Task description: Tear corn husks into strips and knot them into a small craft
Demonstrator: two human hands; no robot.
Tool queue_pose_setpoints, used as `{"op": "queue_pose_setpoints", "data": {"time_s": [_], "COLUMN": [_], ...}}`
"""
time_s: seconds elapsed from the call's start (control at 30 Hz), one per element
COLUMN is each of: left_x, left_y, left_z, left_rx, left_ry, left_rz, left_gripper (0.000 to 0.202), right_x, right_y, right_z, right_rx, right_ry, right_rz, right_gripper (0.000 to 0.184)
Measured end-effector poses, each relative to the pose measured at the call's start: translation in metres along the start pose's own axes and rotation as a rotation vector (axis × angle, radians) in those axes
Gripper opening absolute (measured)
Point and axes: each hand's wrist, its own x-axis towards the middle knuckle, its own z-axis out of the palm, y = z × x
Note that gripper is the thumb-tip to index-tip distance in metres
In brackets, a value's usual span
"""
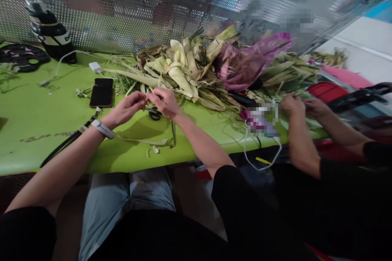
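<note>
My left hand [128, 108], below a pale wristband [103, 129], has its fingertips pinched together over the green tabletop. Facing it, my right hand [165, 102] is closed with bent fingers, and the fingertips of both hands almost meet. Whatever lies between them is too small to make out. Dark-handled scissors [154, 113] lie just under my right hand. Behind the hands spreads a heap of dried corn husks [180, 75]. A thin pale husk strip [143, 141] lies on the table below my hands, beside a thin dark stem-like piece [174, 134].
A phone [101, 92], white charger [95, 67] and black bottle [53, 34] are at left. A purple plastic bag [241, 63] rests on the husks. At right, a co-worker's hands [301, 106] work near a white cable [263, 168]. A perforated metal panel [122, 20] stands behind.
</note>
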Motion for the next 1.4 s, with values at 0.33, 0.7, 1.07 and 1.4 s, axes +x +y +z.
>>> {"op": "queue_pose_setpoints", "data": {"time_s": [0.33, 0.7, 1.07, 1.4], "left_x": [0.0, -0.001, 0.003, 0.004], "left_y": [-0.006, -0.001, -0.006, -0.014], "left_z": [0.002, -0.012, -0.003, -0.005], "left_rx": [0.048, -0.327, -0.302, -0.131], "left_ry": [-0.079, 0.058, 0.164, 0.214], "left_rz": [-0.028, -0.141, -0.033, 0.095], "left_gripper": [0.026, 0.038, 0.033, 0.026], "right_x": [0.002, 0.005, 0.002, 0.001], "right_y": [0.01, 0.006, 0.003, 0.008], "right_z": [0.008, -0.006, -0.002, 0.013], "right_rx": [-0.064, 0.089, 0.134, 0.372], "right_ry": [-0.113, -0.065, -0.047, -0.269], "right_rz": [-0.172, -0.153, -0.07, 0.182], "right_gripper": [0.037, 0.039, 0.023, 0.02]}}
